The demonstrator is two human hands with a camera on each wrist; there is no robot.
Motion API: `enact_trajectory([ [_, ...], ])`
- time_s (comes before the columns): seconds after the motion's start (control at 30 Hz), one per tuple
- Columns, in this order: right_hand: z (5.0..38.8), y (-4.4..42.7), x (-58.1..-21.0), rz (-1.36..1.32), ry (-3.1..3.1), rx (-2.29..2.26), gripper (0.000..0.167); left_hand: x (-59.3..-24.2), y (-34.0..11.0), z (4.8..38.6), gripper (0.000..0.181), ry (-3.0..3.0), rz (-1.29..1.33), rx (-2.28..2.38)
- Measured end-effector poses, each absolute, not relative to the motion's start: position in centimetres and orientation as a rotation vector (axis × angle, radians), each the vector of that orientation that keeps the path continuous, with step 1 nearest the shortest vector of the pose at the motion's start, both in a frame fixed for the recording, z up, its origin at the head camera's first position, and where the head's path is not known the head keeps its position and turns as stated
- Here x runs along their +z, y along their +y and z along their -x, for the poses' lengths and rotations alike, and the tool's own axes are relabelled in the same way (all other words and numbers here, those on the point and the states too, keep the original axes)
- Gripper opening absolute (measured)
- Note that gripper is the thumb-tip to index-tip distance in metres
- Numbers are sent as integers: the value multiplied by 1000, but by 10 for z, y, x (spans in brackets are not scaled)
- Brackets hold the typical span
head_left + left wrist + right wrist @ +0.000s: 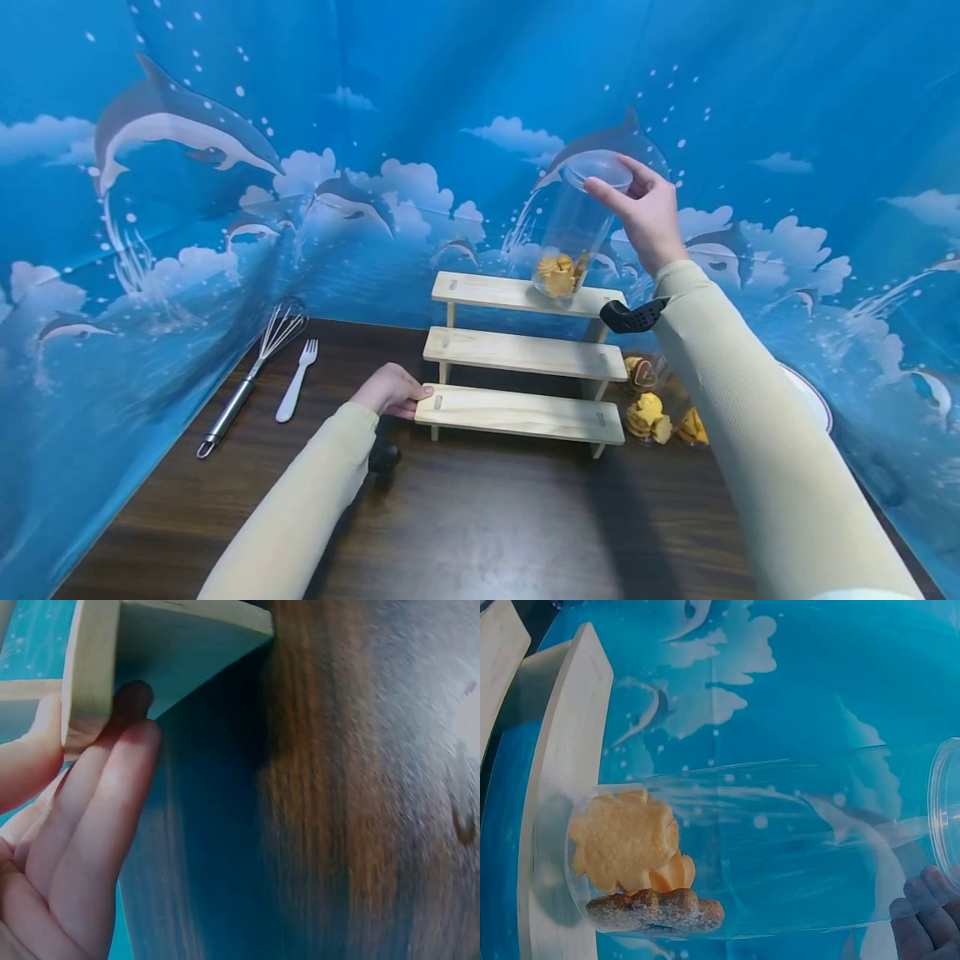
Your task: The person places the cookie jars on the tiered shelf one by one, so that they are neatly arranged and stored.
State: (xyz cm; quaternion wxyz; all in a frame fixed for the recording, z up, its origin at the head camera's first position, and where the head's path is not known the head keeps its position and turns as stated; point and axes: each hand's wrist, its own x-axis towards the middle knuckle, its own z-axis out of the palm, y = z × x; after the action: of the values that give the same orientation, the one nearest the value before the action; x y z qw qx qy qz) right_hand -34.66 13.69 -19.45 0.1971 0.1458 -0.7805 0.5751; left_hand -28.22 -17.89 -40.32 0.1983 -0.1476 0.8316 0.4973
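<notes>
My right hand (647,208) grips a tall clear plastic jar (576,229) near its lidded top. A few cookies (558,273) lie at the bottom of it. The jar's base is at the top step of a three-step wooden rack (517,408), toward that step's right half; in the right wrist view the base meets the board or sits very close to it. With thumb above and fingers beneath, my left hand (392,390) pinches the left end of the lowest step. The left wrist view shows the fingers (112,802) under this board.
Right of the rack stand more clear jars with cookies (648,417), partly behind my right forearm. A white plate (806,396) shows beyond that sleeve. On the left lie a whisk (255,371) and a white-handled fork (297,381). A blue dolphin-print cloth (375,125) hangs behind the dark table (480,517).
</notes>
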Motion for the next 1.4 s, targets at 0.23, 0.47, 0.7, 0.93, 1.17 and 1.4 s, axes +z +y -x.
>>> enact_trajectory([
  [0.23, 354, 113, -199, -438, -2212, 1637, 69, -405, -173, 282, 26, 2351, 441, 1367],
  [0.47, 361, 91, -211, -453, -2276, 1614, 72, -405, -170, 285, 24, 2373, 463, 1313],
  [0.7, 366, 76, -215, -473, -2297, 1632, 74, -406, -167, 283, 24, 2399, 460, 1279],
  [0.93, 370, 70, -213, -493, -2364, 1633, 76, -404, -168, 282, 23, 2386, 449, 1310],
  [1.17, 377, 67, -212, -497, -2398, 1628, 79, -402, -170, 284, 23, 2405, 470, 1265],
  [1.4, 380, 62, -214, -507, -2429, 1583, 81, -401, -173, 283, 23, 2412, 456, 1281],
])
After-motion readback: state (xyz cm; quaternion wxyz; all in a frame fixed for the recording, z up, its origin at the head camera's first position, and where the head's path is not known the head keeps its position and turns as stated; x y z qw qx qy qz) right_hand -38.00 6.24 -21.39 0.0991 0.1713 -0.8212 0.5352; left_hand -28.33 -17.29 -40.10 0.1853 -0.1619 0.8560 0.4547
